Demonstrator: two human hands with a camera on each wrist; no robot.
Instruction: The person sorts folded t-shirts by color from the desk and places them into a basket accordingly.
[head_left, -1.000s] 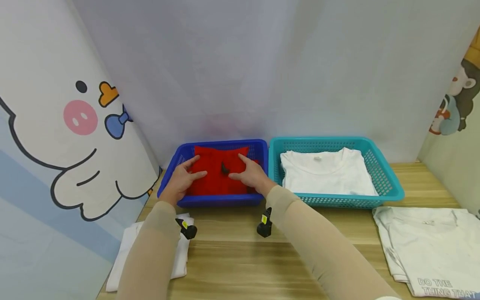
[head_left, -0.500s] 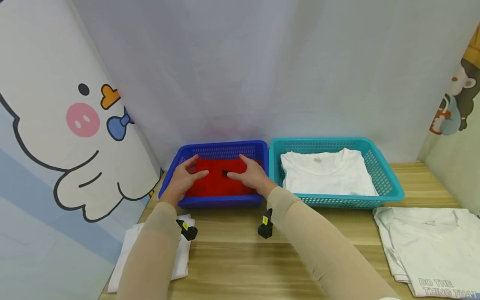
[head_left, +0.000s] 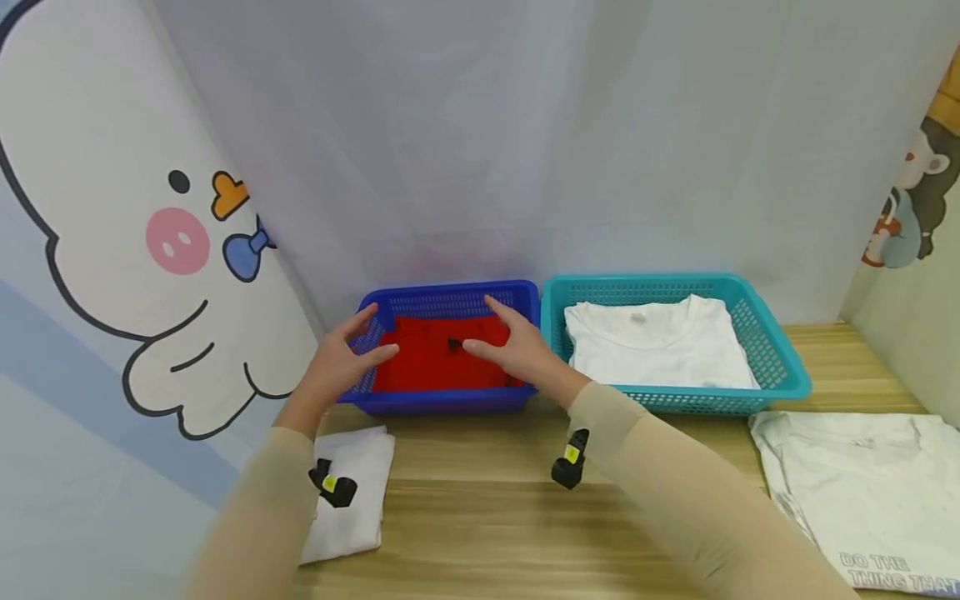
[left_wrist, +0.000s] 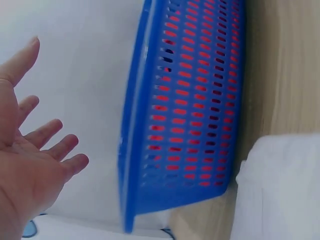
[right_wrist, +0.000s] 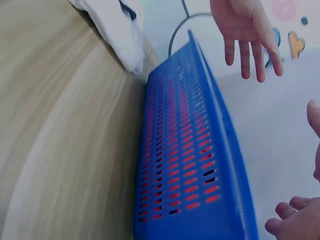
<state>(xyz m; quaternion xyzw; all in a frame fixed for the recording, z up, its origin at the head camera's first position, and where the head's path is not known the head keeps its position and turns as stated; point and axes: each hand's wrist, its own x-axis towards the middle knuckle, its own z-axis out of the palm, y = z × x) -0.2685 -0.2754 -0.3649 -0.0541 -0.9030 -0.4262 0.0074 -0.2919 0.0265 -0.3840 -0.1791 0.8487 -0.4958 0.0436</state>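
Blue basket (head_left: 442, 402) — smooth, faintly glossy plastic; red garment (head_left: 420, 360) — matt cloth.

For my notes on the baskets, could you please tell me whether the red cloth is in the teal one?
No, the red cloth lies in the blue basket, while the teal basket holds a white shirt.

Left basket (head_left: 442, 404) and right basket (head_left: 690, 402) side by side at back of table (head_left: 465, 517), backdrop (head_left: 510, 150) behind both. Garment (head_left: 423, 371) in left basket; shirt (head_left: 652, 346) in right basket. Cloth (head_left: 354, 500) on table at left, before left basket's left end. Second shirt (head_left: 877, 492) on table at far right, before right basket's right end.
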